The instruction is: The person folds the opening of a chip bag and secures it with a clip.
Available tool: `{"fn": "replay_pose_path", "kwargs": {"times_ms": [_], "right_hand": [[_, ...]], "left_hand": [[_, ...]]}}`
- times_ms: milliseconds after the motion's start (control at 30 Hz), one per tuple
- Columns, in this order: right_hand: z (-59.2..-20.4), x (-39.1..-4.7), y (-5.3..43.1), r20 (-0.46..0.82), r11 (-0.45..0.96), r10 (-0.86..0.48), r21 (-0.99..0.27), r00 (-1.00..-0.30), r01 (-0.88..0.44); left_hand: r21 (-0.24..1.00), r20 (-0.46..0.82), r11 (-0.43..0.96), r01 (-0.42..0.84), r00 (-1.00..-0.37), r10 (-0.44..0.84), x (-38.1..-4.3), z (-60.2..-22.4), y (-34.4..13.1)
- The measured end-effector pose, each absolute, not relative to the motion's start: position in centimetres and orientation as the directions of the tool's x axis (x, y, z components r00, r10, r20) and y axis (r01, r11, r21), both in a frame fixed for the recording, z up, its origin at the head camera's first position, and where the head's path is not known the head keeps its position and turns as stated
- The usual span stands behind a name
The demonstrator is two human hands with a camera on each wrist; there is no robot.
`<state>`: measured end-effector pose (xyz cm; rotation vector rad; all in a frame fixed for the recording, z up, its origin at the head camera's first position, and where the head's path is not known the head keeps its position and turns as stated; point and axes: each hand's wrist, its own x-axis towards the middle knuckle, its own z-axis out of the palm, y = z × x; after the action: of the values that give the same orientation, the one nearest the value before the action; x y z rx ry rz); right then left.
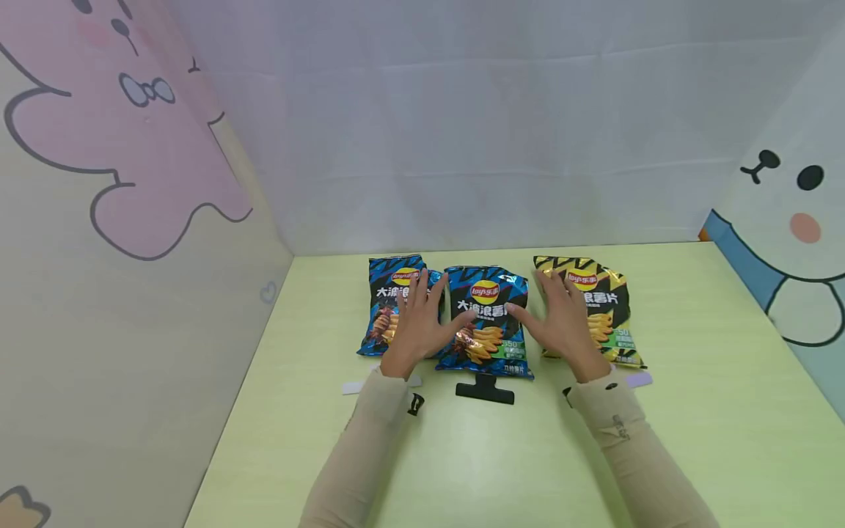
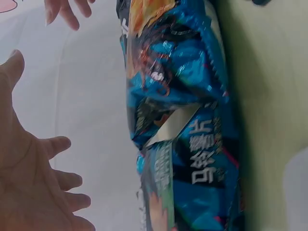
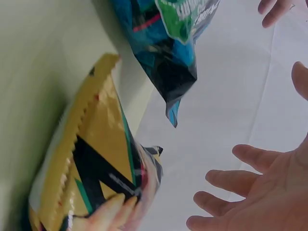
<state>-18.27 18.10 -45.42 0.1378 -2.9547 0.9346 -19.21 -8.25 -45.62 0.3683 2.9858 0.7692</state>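
Observation:
Three chip bags lie in a row on the table. My left hand (image 1: 422, 326), fingers spread, hovers over the left blue bag (image 1: 383, 315), its thumb pointing toward the middle blue bag (image 1: 485, 330). Over the left side of the yellow-and-black bag (image 1: 610, 312) is my right hand (image 1: 561, 323), its thumb reaching toward the middle bag's right edge. In the left wrist view, straight fingers (image 2: 67, 180) show apart from the blue bags. The right wrist view has the right palm (image 3: 279, 192) facing the yellow bag (image 3: 96, 159) with a gap between them.
A black clip (image 1: 485, 390) lies below the middle bag. White strips (image 1: 353, 388) show by the left wrist, and a pale purple piece (image 1: 638, 379) sits near the right cuff. A white curtain (image 1: 495, 147) closes off the table's back, with cartoon-printed panels at both sides.

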Motion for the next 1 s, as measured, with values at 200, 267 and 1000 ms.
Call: {"fn": "replay_pose_path", "kwargs": {"times_ms": [200,267,1000], "right_hand": [[-45.7,-17.8,18.1,0.058,0.775,-0.050,-0.628,-0.997,-0.075],[-45.9,-17.7,18.0,0.052,0.758,-0.046,-0.649,-0.998,-0.069],[-48.3,-16.9,15.5,-0.082,0.640,-0.074,-0.768,-0.994,0.016]], "left_hand": [[0.572,0.059,0.778,0.259,-0.959,0.276,-19.2,-46.7,-7.2],[0.605,0.057,0.753,0.258,-0.958,0.283,-19.1,-46.9,-7.0],[0.885,0.019,0.449,0.121,-0.974,0.225,-18.6,-50.1,-4.9]]}}
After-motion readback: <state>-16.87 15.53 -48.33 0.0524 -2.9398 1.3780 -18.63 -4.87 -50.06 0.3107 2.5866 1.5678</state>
